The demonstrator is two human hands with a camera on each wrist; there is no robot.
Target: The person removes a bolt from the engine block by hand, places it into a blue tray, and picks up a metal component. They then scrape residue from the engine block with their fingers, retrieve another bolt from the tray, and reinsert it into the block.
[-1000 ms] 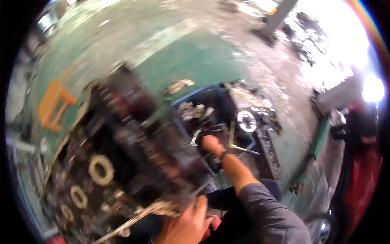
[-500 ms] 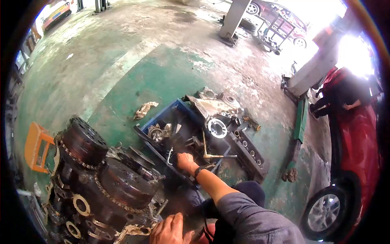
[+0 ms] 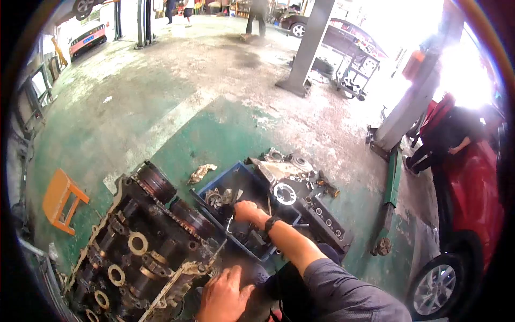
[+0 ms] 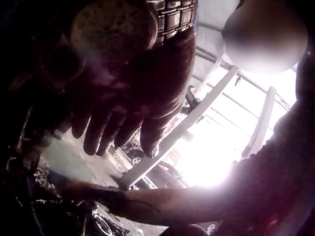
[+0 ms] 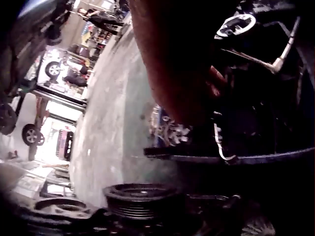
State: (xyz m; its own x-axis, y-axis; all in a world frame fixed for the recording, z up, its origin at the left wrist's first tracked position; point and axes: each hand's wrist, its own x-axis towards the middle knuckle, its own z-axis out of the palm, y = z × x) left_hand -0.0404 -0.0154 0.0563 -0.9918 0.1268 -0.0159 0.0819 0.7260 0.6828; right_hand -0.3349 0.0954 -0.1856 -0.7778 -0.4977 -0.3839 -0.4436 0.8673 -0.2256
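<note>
My right hand point(image 3: 248, 211) reaches down into a blue crate point(image 3: 257, 257) of metal parts, beside a pale curved piece point(image 3: 230, 224). Its fingertips are lost among dark parts, so any hold is unclear; in the right wrist view the hand point(image 5: 184, 93) is mostly in shadow. My left hand point(image 3: 225, 295) is beside the near corner of a greasy engine block point(image 3: 161, 236), its fingers extended and nothing visible in them. The left wrist view shows that hand point(image 4: 133, 98) with fingers hanging loosely; contact with the block cannot be told.
A long metal cover point(image 3: 327, 222) and a ring-shaped part point(image 3: 284, 194) are right of the crate. An orange stool point(image 3: 56, 198) stands left, a red car point(image 3: 472, 198) right. A person point(image 3: 453, 131) leans by the car, near a lift post point(image 3: 405, 112).
The head view has tilted up and steadied, showing more of the workshop. My right hand stays in the crate; my left hand remains near the block's corner.
</note>
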